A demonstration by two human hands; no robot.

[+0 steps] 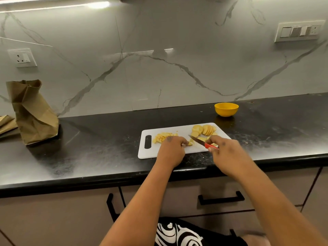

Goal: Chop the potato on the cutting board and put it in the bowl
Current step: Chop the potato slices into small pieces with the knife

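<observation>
Worktop inspected from the head view. A white cutting board lies on the black counter near its front edge. The potato is in three lots on the board: a pile of small chopped pieces toward 9 o'clock, a fan of round slices toward 1 o'clock, and a small piece at the centre, under work.

The left hand is curled, fingertips pinching the small piece against the board. The right hand is closed around the red handle of a knife; the blade points toward 10 o'clock, its tip just beside the held piece. Whether the edge touches the board cannot be told.

The yellow bowl stands on the counter at 1 o'clock from the board, apart from it; what it holds cannot be seen from this angle.

Assessment: chopping is partly complete; the slices remain whole and no transfer is evident. Recommended for the step in hand: keep the left fingertips tucked back from the blade, as the piece is small and the gap is narrow; cut straight down with the tip anchored; push finished pieces toward the pile at 9 o'clock to keep the centre free.

A creased brown paper bag stands at 9 o'clock on the counter. No brands, labels or legible writing are found on any item.
</observation>
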